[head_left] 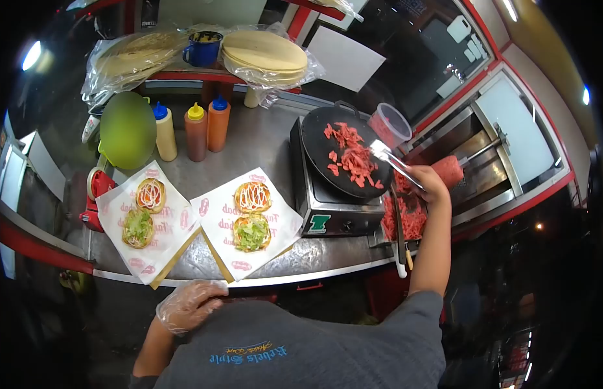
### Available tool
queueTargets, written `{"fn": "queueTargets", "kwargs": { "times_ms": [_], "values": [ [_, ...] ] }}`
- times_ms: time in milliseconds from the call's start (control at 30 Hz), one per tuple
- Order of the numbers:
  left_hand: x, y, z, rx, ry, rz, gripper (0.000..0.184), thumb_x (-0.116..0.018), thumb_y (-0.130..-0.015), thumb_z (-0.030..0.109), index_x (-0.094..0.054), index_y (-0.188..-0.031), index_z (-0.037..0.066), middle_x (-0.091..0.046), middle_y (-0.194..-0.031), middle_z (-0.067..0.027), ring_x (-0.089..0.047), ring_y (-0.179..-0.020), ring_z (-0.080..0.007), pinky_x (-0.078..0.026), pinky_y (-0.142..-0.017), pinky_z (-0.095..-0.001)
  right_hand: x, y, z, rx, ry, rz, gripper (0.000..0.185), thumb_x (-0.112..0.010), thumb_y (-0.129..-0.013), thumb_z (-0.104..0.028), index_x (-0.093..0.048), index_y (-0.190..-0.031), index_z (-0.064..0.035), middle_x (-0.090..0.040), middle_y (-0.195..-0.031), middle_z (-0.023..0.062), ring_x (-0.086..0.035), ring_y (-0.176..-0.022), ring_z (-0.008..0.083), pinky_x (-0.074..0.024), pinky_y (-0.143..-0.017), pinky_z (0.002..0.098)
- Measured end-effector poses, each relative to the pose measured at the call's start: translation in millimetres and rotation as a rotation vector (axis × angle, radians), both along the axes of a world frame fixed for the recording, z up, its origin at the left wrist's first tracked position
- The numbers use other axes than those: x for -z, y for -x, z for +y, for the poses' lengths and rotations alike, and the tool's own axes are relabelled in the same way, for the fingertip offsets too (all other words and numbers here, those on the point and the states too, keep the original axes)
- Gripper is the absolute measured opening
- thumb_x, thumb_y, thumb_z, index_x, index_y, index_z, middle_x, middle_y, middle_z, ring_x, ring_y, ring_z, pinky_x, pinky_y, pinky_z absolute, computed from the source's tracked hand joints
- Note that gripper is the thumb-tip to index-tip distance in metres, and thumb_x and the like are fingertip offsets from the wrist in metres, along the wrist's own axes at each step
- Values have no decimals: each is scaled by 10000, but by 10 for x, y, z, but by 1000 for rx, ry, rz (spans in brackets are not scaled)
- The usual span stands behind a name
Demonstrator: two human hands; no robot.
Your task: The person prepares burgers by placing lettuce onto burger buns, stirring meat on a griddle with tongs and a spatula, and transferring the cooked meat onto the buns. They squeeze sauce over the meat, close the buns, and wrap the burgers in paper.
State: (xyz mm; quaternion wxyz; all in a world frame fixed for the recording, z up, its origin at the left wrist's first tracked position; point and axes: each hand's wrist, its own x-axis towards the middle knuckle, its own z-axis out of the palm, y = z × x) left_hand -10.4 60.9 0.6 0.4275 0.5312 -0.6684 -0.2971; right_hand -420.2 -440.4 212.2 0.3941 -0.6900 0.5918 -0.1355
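My right hand (429,184) is closed around metal tongs (397,162), whose tips are over the right side of a black pan (317,146). Strips of red meat (356,162) lie in the pan, which rests on a steel stove (334,211). My left hand (192,306), in a clear plastic glove, is near the counter's front edge with its fingers bent; whether it holds anything cannot be made out. On two printed paper sheets (278,220) lie opened buns, one half with white sauce (253,196), the other with lettuce (252,233).
Three squeeze bottles (196,136) stand behind the papers, beside a green container (127,133). Bagged flatbreads (266,50) and a blue mug (204,48) are on the shelf. Right of the stove are more red meat (411,217), a long knife (400,236) and a meat spit (447,172).
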Motion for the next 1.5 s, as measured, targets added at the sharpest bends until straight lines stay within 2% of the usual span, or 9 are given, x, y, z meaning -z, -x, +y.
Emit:
{"fn": "queueTargets", "kwargs": {
  "times_ms": [167,233,333,433,533,933,1067,1267,1500],
  "values": [
    [32,126,32,-110,-69,130,254,-719,-948,169,-693,-1169,47,-727,-1109,-146,-678,-1075,-353,-534,-927,-446,654,12,-239,225,-104,-218,270,-665,-1005,-325,-752,-910,-88,-632,-649,3,-516,-484,80,-299,-408,249],
    [-29,182,-124,43,-64,68,260,-716,-953,178,-693,-1179,52,-725,-1124,-141,-677,-1086,-347,-533,-944,-449,498,-420,-18,-9,-35,-32,279,-698,-984,-307,-770,-988,-37,-685,-686,29,-570,-547,102,-381,-456,273],
    [-96,216,-244,166,-40,-5,263,-709,-961,193,-694,-1188,61,-723,-1142,-137,-675,-1101,-343,-529,-968,-452,363,-399,-144,-125,509,171,332,-737,-954,-301,-754,-1121,-14,-722,-719,67,-606,-602,133,-475,-550,322],
    [-47,131,-280,186,-39,-21,256,-708,-965,199,-699,-1189,75,-724,-1147,-133,-675,-1103,-344,-527,-974,-445,185,-570,404,-163,1077,390,392,-776,-875,-304,-735,-1163,-40,-752,-953,177,-714,-810,378,-552,-766,473],
    [-14,30,-261,135,-32,-44,241,-711,-960,182,-702,-1171,67,-725,-1137,-140,-681,-1086,-343,-529,-957,-443,353,-535,687,-217,979,776,416,-792,-840,-392,-711,-1092,-72,-720,-1015,184,-701,-958,421,-551,-835,519],
    [-64,140,-422,302,-88,-50,263,-680,-985,178,-680,-1214,50,-708,-1205,-141,-666,-1136,-339,-527,-981,-442,415,-1107,541,90,484,339,364,-664,-951,-395,-751,-1174,-121,-731,-1077,224,-702,-1000,421,-550,-847,528],
    [-99,238,-381,272,-42,-46,266,-687,-981,183,-681,-1210,49,-710,-1197,-141,-674,-1123,-333,-532,-972,-436,952,-1033,485,-270,939,539,428,-684,-944,-407,-701,-1270,-130,-690,-1057,199,-704,-938,414,-555,-828,513],
    [108,267,-101,37,-141,31,273,-699,-977,202,-687,-1198,42,-721,-1148,-150,-678,-1096,-341,-534,-957,-439,746,-209,88,91,576,299,390,-682,-941,-369,-762,-1133,-39,-760,-952,217,-738,-905,400,-561,-837,470],
    [-24,185,-286,149,-52,-51,262,-681,-988,213,-695,-1194,52,-721,-1168,-142,-676,-1112,-340,-533,-959,-436,851,-820,525,54,961,377,383,-658,-950,-391,-754,-1143,-74,-735,-1036,242,-701,-1008,438,-547,-873,501]
  ]
}}
